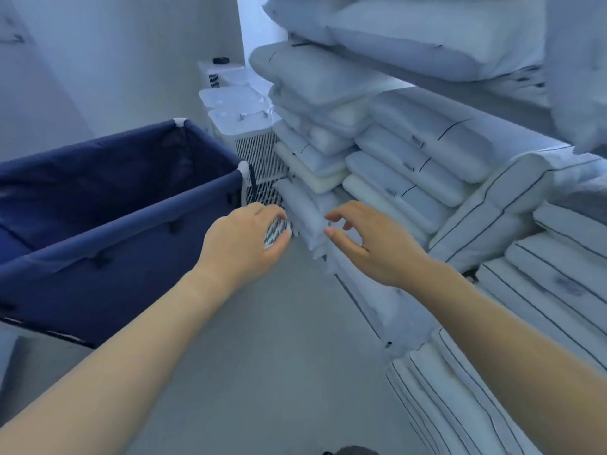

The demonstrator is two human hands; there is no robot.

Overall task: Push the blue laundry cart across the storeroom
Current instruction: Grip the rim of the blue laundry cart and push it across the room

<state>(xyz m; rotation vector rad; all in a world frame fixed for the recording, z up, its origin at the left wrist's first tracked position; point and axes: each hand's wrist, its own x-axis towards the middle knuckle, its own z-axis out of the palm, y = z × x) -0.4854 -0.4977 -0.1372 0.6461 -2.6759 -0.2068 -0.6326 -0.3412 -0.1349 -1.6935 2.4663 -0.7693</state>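
Observation:
The blue laundry cart [108, 251] stands at the left, a fabric bin with white frame corners; its inside looks empty. My left hand [244, 239] hovers just right of the cart's near right corner, fingers curled and apart, holding nothing and apart from the cart. My right hand [368, 241] reaches forward beside it, fingers spread, close to the low end of a stack of folded pillows [305, 208]. Neither hand holds anything.
Shelves at the right carry many wrapped pillows [410, 172] and striped folded linen [542, 290]. Several white appliances with grilles [253, 149] stand against the back wall behind the cart. Grey floor [262, 356] lies between the cart and the shelves.

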